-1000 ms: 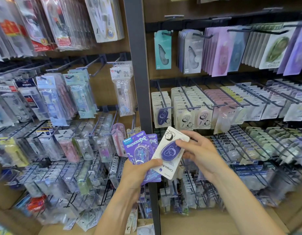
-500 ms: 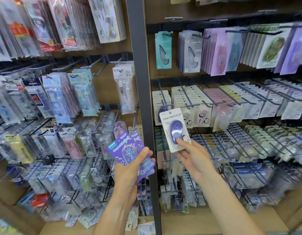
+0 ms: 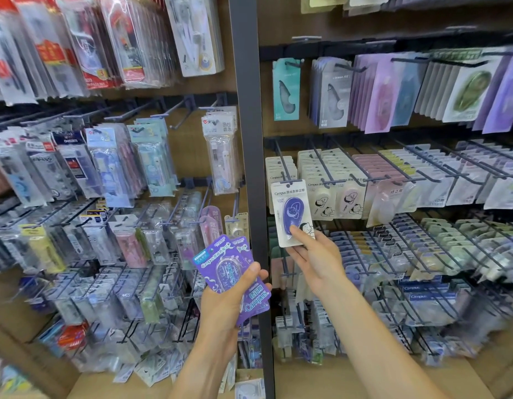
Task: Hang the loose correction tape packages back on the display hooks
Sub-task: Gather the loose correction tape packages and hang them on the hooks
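A shopper's right hand (image 3: 315,259) pinched the lower edge of a white correction tape package (image 3: 292,213), raised to the tip of a display hook (image 3: 284,168) just right of the dark shelf post (image 3: 249,139). The left hand (image 3: 229,300) gripped a fan of purple correction tape packages (image 3: 223,269) lower down, before the post.

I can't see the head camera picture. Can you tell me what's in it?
A person's right hand holds a white correction tape package up to a display hook in a shop. Their left hand grips purple packages.
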The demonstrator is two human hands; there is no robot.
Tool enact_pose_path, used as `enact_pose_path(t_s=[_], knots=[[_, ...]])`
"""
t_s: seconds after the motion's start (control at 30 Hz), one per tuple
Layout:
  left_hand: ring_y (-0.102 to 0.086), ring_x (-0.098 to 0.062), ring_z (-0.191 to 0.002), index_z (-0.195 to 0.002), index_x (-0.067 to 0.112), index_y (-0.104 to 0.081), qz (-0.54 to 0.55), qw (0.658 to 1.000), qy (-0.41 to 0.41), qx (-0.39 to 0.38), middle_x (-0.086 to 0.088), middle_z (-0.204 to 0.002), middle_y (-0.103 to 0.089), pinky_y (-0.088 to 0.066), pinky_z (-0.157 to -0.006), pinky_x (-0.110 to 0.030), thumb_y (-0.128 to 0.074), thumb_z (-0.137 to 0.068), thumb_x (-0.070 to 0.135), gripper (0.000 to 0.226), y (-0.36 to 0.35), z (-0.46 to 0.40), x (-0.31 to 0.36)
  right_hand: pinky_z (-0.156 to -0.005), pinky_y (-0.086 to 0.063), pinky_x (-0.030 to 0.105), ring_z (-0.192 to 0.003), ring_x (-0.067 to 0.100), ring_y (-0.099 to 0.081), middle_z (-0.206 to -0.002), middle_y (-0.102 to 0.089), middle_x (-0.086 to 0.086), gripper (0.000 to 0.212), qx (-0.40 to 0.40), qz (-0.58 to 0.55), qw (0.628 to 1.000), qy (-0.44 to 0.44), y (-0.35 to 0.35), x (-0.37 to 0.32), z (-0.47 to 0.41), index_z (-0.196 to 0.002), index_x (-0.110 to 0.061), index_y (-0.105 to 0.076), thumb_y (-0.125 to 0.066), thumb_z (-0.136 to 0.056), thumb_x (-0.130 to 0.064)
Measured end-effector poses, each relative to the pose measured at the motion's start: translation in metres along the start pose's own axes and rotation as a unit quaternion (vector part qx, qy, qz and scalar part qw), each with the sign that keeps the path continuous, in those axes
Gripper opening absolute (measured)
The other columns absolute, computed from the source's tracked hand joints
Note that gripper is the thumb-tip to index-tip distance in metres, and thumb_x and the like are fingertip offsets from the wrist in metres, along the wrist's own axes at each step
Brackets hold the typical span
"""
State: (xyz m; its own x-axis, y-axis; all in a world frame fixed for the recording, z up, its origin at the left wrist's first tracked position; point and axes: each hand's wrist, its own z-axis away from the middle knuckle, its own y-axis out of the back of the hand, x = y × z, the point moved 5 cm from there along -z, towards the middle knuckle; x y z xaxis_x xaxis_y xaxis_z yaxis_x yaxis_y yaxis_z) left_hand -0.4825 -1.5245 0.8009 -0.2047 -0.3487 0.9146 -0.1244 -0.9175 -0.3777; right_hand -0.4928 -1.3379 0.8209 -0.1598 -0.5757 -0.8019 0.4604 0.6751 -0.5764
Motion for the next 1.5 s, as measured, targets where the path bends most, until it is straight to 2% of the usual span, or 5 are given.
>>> enact_pose_path(t_s=[0.87,0.97,1.17,1.27,1.5], knots=[[-0.079,-0.036,-0.087,-0.119,0.014,-0.067,0.005,1.000,0.019,-0.013,-0.019,-0.099,-0.080,-0.062,-0.086,-0.048,-0.071,-0.084,0.046,0.048,-0.011,0.002,0.000,-0.078,-0.063,0.030,-0.082,0.019,-0.071,-0.094,-0.071,0.010,0.023,0.147,-0.044,0.987,-0.040,-0.035,0.003,-0.064,-0.088,-0.011,-0.058,-0.080,-0.086,-0.002],[-0.079,-0.038,-0.090,-0.118,0.015,-0.068,0.007,0.999,0.031,-0.020,-0.020,-0.099,-0.080,-0.061,-0.089,-0.051,-0.064,-0.092,0.052,0.046,-0.011,0.004,0.001,-0.070,-0.063,0.027,-0.098,0.023,-0.072,-0.109,-0.072,0.015,0.036,0.137,-0.037,0.988,-0.059,-0.027,0.010,-0.073,-0.110,-0.007,-0.061,-0.084,-0.082,-0.006],[-0.080,-0.033,-0.089,-0.119,0.013,-0.071,-0.055,0.997,0.041,-0.036,-0.014,-0.102,-0.081,-0.063,-0.066,-0.037,-0.078,-0.084,0.041,0.046,-0.014,0.006,-0.011,-0.068,-0.056,0.028,-0.091,0.018,-0.073,-0.108,-0.077,0.006,0.041,0.043,0.167,0.983,-0.067,0.012,0.000,-0.005,-0.113,-0.015,-0.072,-0.084,-0.082,-0.039],[-0.078,-0.035,-0.097,-0.118,0.012,-0.072,-0.081,0.995,0.047,-0.047,-0.012,-0.104,-0.081,-0.065,-0.082,-0.049,-0.089,-0.073,0.031,0.052,-0.032,0.008,-0.029,-0.075,-0.053,0.032,-0.084,0.014,-0.073,-0.097,-0.080,0.001,0.038,-0.012,0.262,0.964,-0.040,0.032,-0.016,0.046,-0.104,-0.020,-0.076,-0.083,-0.079,-0.048],[-0.079,-0.020,-0.093,-0.113,0.015,-0.072,-0.185,0.963,0.040,-0.191,-0.003,-0.102,-0.082,-0.063,-0.078,-0.032,-0.092,-0.069,-0.006,0.052,-0.106,0.036,-0.089,-0.050,-0.052,0.020,-0.065,0.009,-0.072,-0.092,-0.078,0.011,0.026,0.078,0.241,0.967,-0.032,0.126,-0.021,0.091,-0.101,-0.007,-0.074,-0.086,-0.078,-0.010]])
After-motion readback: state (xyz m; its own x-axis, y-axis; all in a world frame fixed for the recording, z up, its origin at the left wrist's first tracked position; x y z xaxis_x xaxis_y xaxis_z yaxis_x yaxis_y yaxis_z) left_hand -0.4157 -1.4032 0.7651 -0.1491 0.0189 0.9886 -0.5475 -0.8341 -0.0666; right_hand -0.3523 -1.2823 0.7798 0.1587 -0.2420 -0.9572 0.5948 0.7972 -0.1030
